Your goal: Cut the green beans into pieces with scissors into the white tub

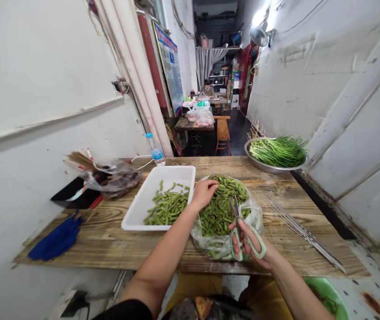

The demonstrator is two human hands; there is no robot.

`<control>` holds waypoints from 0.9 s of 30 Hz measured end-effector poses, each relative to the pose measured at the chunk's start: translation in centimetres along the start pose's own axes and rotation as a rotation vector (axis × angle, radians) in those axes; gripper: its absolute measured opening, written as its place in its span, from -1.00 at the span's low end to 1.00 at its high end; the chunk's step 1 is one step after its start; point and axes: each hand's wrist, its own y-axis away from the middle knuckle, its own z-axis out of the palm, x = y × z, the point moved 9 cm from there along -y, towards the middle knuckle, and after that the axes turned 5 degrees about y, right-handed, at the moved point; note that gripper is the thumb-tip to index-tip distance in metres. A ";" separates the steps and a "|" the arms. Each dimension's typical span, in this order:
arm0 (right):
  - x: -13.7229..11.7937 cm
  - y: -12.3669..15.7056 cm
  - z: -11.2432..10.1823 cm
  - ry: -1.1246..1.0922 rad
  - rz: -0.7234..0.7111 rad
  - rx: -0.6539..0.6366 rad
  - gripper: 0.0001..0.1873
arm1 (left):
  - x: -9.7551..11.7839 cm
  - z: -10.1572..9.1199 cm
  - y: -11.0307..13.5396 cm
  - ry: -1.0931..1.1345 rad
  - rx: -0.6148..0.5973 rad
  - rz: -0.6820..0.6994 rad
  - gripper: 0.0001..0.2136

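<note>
On the wooden table (110,246) in front of me, an open clear plastic bag (256,213) stands full of green pods (215,218). My right hand (249,242) is closed around the pale green handles of a pair of scissors (258,244), over the near right part of the bag; the blades point away from me, over the pods, their tips a little apart. My left hand (205,192) is over the far left part of the bag, fingers bent and fingertips drawn together close to the pods; I cannot tell whether a pod is pinched between them.

Just left of the bag sits a white tray (148,182), with more pods (166,209) spread over its near and right parts. Behind the tray stands a water bottle (157,153) with a blue cap. Farther left lie a blue cloth (56,238) and a crumpled plastic bag (121,180). On my right, thin metal skewers (306,235) lie on the boards, and beyond them a metal bowl (273,168) holds long green stalks (281,149).
</note>
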 end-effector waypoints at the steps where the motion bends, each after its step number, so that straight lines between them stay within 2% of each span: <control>1: -0.1 -0.1 0.0 0.030 -0.012 0.019 -0.58 | -0.6 0.0 0.9 0.104 -0.017 -0.056 -0.81; 6: -0.5 -0.4 0.5 0.201 -0.066 0.139 -0.56 | -2.0 1.9 5.5 0.588 -0.091 -0.263 -0.87; 9: -0.7 -0.2 1.5 0.222 -0.060 0.148 -0.57 | -1.7 2.7 7.2 0.739 -0.101 -0.319 -0.82; 12: -0.7 0.0 2.0 0.256 -0.049 0.157 -0.57 | -1.1 3.0 8.0 0.768 -0.111 -0.331 -0.78; 17: -1.0 0.2 1.6 0.352 -0.071 0.202 -0.55 | -0.7 2.5 8.2 0.703 -0.104 -0.304 -0.83; 22: -0.8 0.0 1.2 0.423 -0.067 0.197 -0.53 | -1.2 2.1 8.0 0.685 -0.077 -0.327 -0.86; 27: 0.3 -0.5 0.6 0.438 -0.036 0.218 -0.53 | -2.6 2.3 7.9 0.775 -0.050 -0.370 -0.82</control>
